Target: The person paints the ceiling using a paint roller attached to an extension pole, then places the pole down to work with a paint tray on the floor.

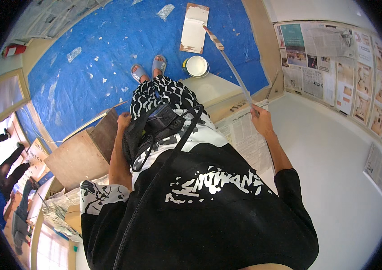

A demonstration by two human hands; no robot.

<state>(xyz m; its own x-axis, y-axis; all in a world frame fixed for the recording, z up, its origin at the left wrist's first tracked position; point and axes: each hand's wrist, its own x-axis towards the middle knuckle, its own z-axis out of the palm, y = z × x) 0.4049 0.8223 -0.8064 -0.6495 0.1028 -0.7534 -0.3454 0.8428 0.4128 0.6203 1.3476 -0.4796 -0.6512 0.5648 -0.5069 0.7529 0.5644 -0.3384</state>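
Note:
My right hand [261, 119] grips a long pale grey pole [238, 76], which reaches up to a paint-stained head [213, 38] at a white rectangular board with scuffed brown patches [193, 33]. Just below that board stands an open bucket of white paint [197, 66]. My left hand [123, 120] hangs at my left hip with its fingers curled, beside a black mesh bag [143, 135] at my waist; what it holds, if anything, I cannot make out. My feet in grey slides [158, 65] stand on the blue sheet [87, 76].
Wooden boxes [76, 159] stand at my left, with a red object [14, 50] farther back. Other people [6, 175] show at the far left. Newspaper covers the wall [335, 72] at my right, above a white surface [326, 148]. A pale angled panel [209, 87] lies below the bucket.

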